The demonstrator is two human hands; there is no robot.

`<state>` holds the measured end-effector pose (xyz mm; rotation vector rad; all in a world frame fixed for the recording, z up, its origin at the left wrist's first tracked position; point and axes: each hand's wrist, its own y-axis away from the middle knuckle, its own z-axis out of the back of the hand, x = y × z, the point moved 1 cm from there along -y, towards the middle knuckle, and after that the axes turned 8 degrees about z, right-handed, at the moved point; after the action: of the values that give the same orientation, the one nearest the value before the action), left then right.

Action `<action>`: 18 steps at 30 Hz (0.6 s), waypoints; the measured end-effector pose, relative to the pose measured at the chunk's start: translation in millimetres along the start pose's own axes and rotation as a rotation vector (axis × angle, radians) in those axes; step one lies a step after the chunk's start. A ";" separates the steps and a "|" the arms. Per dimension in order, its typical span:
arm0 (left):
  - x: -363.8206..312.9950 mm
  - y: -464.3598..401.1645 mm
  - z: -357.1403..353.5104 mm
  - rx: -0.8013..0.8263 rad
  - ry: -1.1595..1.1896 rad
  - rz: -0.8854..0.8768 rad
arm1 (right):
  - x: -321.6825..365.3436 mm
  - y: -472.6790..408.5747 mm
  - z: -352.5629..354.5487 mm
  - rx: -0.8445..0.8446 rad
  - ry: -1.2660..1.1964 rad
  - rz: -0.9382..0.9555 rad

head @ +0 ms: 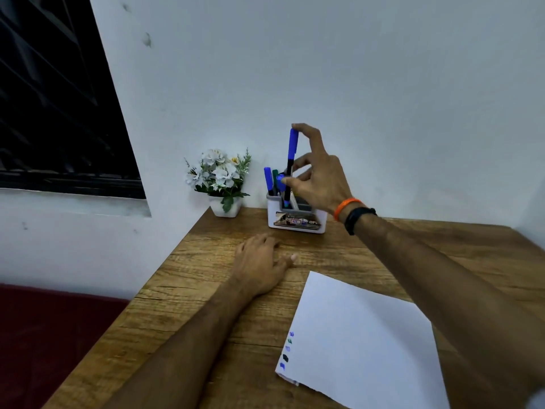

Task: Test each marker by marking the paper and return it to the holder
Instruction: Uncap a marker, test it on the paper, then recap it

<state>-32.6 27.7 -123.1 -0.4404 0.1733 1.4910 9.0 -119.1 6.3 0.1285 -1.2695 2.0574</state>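
A white holder (297, 221) stands at the back of the wooden table, against the wall. My right hand (317, 178) pinches a blue-capped marker (292, 154) upright, its lower end down inside the holder. Other markers (272, 181), blue and green capped, stand in the holder's left part. The white paper (362, 340) lies at the front right, with several small blue, green and dark marks (286, 349) along its left edge. My left hand (261, 264) rests on the table with loosely curled fingers, left of the paper, holding nothing.
A small white pot of artificial white flowers (219, 181) stands left of the holder at the table's back corner. A dark window (59, 98) is on the left wall. A dark red seat (53, 335) lies beside the table's left edge.
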 end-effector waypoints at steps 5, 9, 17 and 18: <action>-0.5 0.0 0.0 0.001 -0.026 0.007 | -7.0 -35.9 -16.7 -0.104 0.008 0.001; -1.9 0.8 1.5 0.014 -0.036 0.019 | -12.1 -50.3 -28.4 -0.077 0.083 0.006; -0.8 0.5 0.5 0.003 -0.034 0.015 | -24.3 -50.7 -42.2 0.090 0.278 -0.044; -0.9 0.7 0.7 0.002 -0.034 0.014 | -25.5 -50.1 -42.4 0.085 0.285 -0.050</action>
<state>-33.5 27.1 -122.3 -0.4125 0.1508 1.5112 69.9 -84.1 11.0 -0.0909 -0.9958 2.0037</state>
